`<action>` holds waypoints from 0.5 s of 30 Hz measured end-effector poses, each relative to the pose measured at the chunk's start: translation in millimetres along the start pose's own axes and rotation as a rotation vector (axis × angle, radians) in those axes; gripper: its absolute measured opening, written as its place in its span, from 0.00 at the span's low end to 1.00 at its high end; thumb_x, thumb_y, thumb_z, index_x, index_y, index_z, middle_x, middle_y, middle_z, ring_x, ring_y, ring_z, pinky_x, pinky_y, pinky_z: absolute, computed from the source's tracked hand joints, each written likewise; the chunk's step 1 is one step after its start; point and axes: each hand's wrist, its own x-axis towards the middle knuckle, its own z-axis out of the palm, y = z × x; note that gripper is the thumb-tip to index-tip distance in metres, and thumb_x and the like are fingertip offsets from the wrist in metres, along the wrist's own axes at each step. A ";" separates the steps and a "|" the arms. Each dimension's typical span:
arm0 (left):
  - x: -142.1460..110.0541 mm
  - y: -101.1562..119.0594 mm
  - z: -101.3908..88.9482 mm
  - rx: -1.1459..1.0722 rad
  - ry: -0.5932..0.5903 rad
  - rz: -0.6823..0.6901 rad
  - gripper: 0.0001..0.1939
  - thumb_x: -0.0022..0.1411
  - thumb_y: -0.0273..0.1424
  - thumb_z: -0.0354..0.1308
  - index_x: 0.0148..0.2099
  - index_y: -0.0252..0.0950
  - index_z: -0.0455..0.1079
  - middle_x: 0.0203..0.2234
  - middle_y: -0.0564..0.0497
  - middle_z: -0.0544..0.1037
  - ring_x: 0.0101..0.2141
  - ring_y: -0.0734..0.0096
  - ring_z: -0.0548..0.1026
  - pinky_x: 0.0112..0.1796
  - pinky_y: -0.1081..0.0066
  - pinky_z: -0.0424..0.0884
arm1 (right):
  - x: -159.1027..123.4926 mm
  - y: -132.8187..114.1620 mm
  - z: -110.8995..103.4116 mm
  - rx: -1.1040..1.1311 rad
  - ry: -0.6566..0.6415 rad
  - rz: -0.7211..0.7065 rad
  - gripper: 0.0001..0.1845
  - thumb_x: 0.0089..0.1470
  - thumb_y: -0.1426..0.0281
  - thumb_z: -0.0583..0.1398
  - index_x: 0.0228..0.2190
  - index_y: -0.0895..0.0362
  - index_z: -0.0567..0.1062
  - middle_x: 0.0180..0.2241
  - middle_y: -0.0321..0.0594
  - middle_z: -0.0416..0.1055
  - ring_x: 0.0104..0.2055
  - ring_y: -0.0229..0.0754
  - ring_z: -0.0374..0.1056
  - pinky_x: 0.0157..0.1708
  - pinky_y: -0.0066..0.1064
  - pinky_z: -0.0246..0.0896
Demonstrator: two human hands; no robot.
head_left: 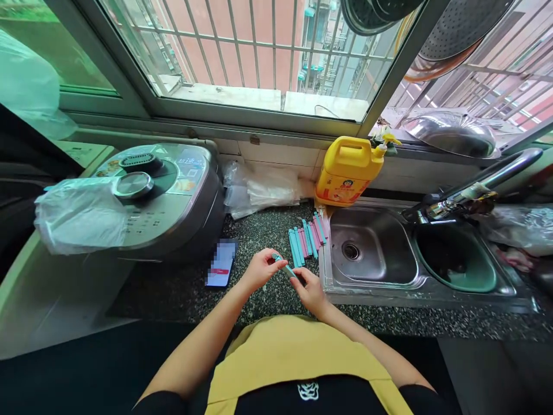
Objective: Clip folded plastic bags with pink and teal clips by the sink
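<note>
My left hand (260, 271) pinches one end of a slim teal bag clip (284, 267) over the counter. At its other end, the fingers of my right hand (311, 293) are closed round the same clip, which slants down to the right. Just beyond my hands, several more teal and pink bag clips (307, 235) lie side by side in a rough row on the dark speckled counter (254, 230), close to the sink's left rim.
Left of my hands lies a phone (222, 264) beside a large grey cooker (173, 202) with a plastic bag (82, 214) on it. Clear plastic bags (268, 187) and a yellow jug (351, 172) stand along the wall. A double steel sink (374, 276) with a tap (453, 202) is at right.
</note>
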 end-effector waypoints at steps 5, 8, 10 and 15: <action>-5.0 0.6 1.4 -0.027 0.020 0.011 0.15 0.50 0.41 0.57 0.22 0.34 0.67 0.19 0.54 0.67 0.24 0.75 0.63 0.27 0.74 0.59 | -4.7 -2.0 3.0 -0.047 0.016 -0.030 0.11 0.55 0.65 0.52 0.32 0.57 0.72 0.27 0.40 0.70 0.29 0.38 0.64 0.29 0.28 0.58; -3.2 -2.5 3.8 -0.070 0.026 -0.011 0.16 0.48 0.43 0.57 0.21 0.34 0.66 0.18 0.55 0.66 0.23 0.76 0.62 0.25 0.75 0.58 | -5.6 1.1 3.2 -0.117 0.018 -0.052 0.11 0.55 0.66 0.52 0.34 0.57 0.72 0.29 0.40 0.71 0.30 0.39 0.66 0.30 0.28 0.59; 1.8 -9.7 7.6 -0.102 0.011 -0.047 0.17 0.48 0.44 0.57 0.21 0.34 0.64 0.16 0.56 0.63 0.21 0.78 0.60 0.23 0.75 0.57 | -3.9 4.2 4.0 -0.241 0.006 -0.079 0.11 0.55 0.67 0.53 0.36 0.57 0.72 0.30 0.42 0.72 0.32 0.40 0.67 0.32 0.28 0.58; 26.3 -40.1 29.9 -0.086 0.055 -0.214 0.16 0.51 0.43 0.55 0.24 0.34 0.64 0.16 0.57 0.65 0.21 0.77 0.63 0.23 0.76 0.59 | 18.8 12.5 10.7 -0.649 -0.105 -0.013 0.12 0.54 0.66 0.52 0.31 0.58 0.74 0.30 0.45 0.73 0.30 0.41 0.68 0.30 0.27 0.56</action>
